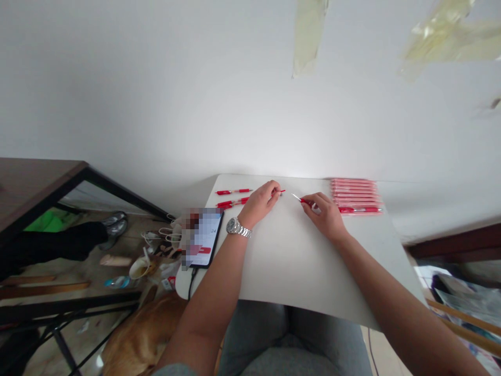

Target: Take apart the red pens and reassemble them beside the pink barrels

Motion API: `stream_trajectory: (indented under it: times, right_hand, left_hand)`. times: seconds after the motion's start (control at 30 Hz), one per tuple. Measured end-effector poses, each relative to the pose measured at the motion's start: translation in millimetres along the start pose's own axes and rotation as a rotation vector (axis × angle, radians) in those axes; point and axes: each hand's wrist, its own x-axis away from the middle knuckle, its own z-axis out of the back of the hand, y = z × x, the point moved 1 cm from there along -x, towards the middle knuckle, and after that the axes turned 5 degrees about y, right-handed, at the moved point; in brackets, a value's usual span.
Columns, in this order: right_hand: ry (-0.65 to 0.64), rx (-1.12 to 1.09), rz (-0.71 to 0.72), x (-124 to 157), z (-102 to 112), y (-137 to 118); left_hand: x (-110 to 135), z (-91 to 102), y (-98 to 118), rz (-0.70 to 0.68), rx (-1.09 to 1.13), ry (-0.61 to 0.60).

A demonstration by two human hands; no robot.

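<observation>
over smooth tabletop (282,261), fingers (275,186) pinch slim, seemingly plastic pen parts (302,200).

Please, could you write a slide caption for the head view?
Left hand and right hand each hold a red pen part over a white table, a phone at left.

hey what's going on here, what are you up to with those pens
At a white table, the left hand pinches a thin red piece, and the right hand holds a red pen part with a thin pale tip. The two pieces are apart. Red pens lie to the left, beyond a phone.
</observation>
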Motion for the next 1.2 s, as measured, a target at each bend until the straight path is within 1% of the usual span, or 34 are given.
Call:
stream_trajectory:
  times: [0.17,0.3,0.5,0.67,0.83,1.03,1.2]
  right_hand:
    - [-0.002,0.015,-0.005,-1,2,-3]
    - [0.007,0.024,-0.013,-1,3,-4]
    - [0.004,0.029,0.002,-1,3,-4]
    - [-0.027,0.032,0.022,1,1,-3]
    - [-0.032,0.011,0.017,1,1,-5]
    - [-0.013,-0.010,0.013,0,-1,-4]
    - [-0.018,-0.012,0.005,0,-1,-5]
  left_hand:
    - [1,-4.6,1,0.008,0.118,0.060]
    - [3,-6.5,3,0.041,0.208,0.063]
    - [4,-4.1,6,0.059,0.217,0.046]
    - [5,-8.4,7,0.065,0.261,0.054]
    - [5,-14.3,6,0.135,0.353,0.120]
    - [6,-17.5,5,0.189,0.440,0.108]
    - [7,-17.4,5,0.209,0.464,0.115]
